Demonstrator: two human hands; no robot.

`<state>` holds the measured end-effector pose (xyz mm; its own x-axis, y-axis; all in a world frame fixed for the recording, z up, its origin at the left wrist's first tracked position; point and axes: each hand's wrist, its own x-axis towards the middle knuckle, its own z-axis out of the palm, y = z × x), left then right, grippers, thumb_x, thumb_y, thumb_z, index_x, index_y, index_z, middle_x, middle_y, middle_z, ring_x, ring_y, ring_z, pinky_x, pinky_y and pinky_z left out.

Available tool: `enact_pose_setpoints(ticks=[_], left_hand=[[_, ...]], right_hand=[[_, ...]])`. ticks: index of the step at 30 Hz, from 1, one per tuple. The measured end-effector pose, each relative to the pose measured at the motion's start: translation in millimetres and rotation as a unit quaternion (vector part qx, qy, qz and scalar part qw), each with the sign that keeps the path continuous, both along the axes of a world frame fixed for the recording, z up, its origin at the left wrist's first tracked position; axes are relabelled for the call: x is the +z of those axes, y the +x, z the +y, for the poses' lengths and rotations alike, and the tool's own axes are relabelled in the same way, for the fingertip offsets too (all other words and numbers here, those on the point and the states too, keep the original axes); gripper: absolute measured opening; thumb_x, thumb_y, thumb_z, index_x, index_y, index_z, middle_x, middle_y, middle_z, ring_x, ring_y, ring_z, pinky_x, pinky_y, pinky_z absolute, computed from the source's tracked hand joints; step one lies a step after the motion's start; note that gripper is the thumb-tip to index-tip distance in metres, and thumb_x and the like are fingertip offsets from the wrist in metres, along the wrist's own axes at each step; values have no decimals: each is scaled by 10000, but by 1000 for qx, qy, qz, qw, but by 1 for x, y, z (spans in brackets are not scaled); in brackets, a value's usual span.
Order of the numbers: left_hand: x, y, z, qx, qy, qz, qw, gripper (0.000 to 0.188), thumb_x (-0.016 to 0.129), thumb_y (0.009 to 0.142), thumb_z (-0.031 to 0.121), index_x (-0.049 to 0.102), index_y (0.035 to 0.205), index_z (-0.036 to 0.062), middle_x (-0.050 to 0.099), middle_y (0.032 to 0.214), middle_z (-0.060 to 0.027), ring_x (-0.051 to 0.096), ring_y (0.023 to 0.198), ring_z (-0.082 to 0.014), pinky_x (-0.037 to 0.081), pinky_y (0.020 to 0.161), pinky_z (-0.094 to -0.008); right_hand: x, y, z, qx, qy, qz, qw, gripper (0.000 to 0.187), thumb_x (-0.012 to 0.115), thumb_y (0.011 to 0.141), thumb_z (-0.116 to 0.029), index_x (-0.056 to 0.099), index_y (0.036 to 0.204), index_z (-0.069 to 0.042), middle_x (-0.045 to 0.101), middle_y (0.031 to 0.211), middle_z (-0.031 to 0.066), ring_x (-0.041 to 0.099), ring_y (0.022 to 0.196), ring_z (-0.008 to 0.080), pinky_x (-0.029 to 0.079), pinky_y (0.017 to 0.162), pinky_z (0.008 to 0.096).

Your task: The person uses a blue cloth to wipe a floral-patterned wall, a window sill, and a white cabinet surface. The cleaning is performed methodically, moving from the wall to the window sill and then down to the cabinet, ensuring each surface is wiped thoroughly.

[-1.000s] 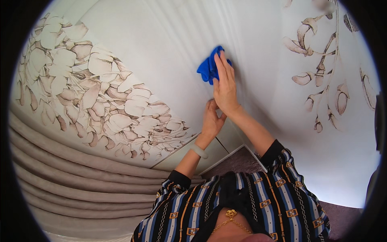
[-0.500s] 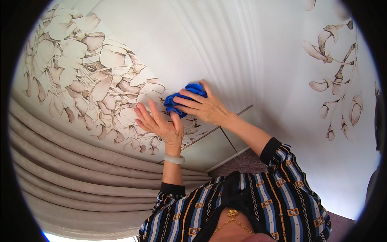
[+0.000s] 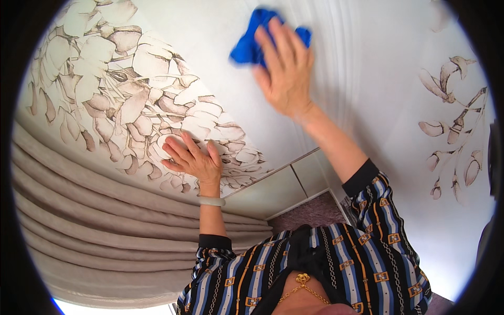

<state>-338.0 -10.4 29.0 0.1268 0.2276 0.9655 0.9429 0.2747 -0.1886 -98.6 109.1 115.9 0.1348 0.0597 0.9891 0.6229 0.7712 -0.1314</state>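
Flat on the crumpled blue cloth (image 3: 252,44) lies my right hand (image 3: 287,68), pressing it against the pale wall (image 3: 210,31). Its fingers stretch over the cloth, and both are slightly blurred. Lower and to the left, my left hand (image 3: 193,160) rests with fingers spread on the brown-outlined flower print (image 3: 118,84), holding nothing. A pale bangle (image 3: 211,201) circles the left wrist.
Grey-beige curtain folds (image 3: 105,220) hang along the left. Below the print runs a band of pale tiles (image 3: 262,195), with dark purplish floor (image 3: 310,216) at its foot. Another flower branch (image 3: 457,123) is printed at the right.
My right hand has carried the blue cloth upward and to the right, away from my left hand. The left hand has shifted slightly left and down, off the cloth's side.
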Motion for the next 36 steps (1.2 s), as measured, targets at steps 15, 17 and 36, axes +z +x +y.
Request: enact_pose_setpoints(ticks=[15,17,36], left_hand=[[2,-7,0,32,7,23,999,651,386,969,405,330,1500,32,203,1579,-273,138,1482,-428,-27,1149,-619],[-1,-6,3,28,13,20,999,650,387,965,398,332,1498,31,205,1579,-272,143,1480,-432,-26,1150,-619],[5,1,7,-1,22,23,999,643,444,945,442,408,1473,76,247,1572,-243,156,1484,-402,-8,1151,-623]], right_hand=[[36,18,28,-32,72,105,991,405,587,900,-150,607,1302,-115,509,1443,83,435,1284,276,277,1022,444],[60,11,5,3,46,98,994,459,547,907,-60,501,1353,41,424,1490,177,409,1319,385,318,1068,474],[78,-2,24,-69,74,122,987,425,551,951,-163,527,1323,41,392,1516,189,390,1342,387,237,1123,519]])
